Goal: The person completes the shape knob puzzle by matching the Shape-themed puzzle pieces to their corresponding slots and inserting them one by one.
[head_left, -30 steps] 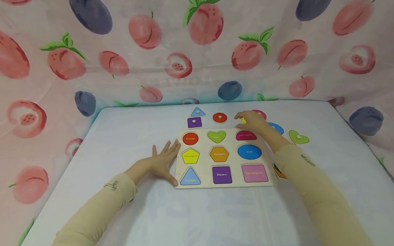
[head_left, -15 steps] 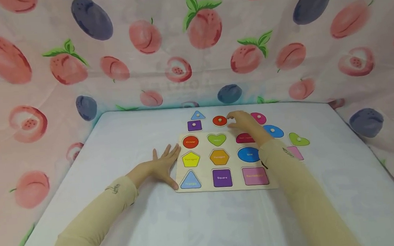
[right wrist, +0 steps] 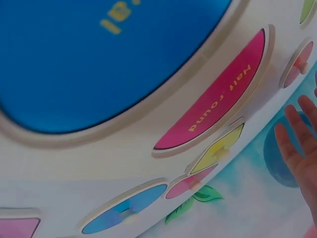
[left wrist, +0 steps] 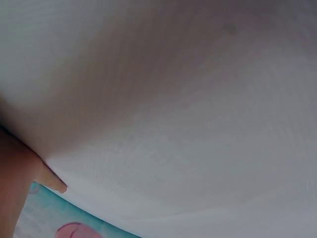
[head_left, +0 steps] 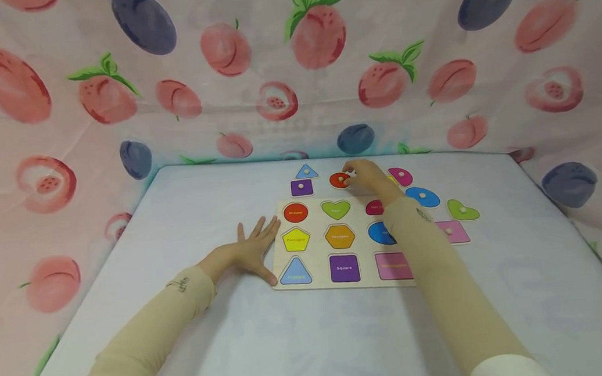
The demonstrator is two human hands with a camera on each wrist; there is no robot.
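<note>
A wooden shape-puzzle board point(head_left: 318, 277) with coloured, labelled shapes lies flat on the table. My left hand point(head_left: 250, 252) has its fingers spread at the board's left edge, thumb at the near left corner. In the left wrist view, only part of that hand point(left wrist: 20, 173) shows at the lower left. Beyond the board, my right hand point(head_left: 369, 178) has its fingertips over the right edge of a red circle piece point(head_left: 336, 181) with a knob. The right wrist view shows the hand point(right wrist: 302, 148) with fingers extended near the red circle piece point(right wrist: 297, 64); contact cannot be made out.
A blue triangle piece point(head_left: 307, 172) and purple square piece point(head_left: 297, 189) lie at the back. To the right are a half-round piece point(head_left: 401, 177), blue oval piece point(head_left: 421, 201), green heart piece point(head_left: 460, 214) and pink rectangle piece point(head_left: 456, 235). A yellow piece point(right wrist: 218, 151) is partly hidden.
My right hand has moved left from the yellow piece to the red circle piece, and its forearm has swung left over the board's right side. The left hand stays at the board's edge.
</note>
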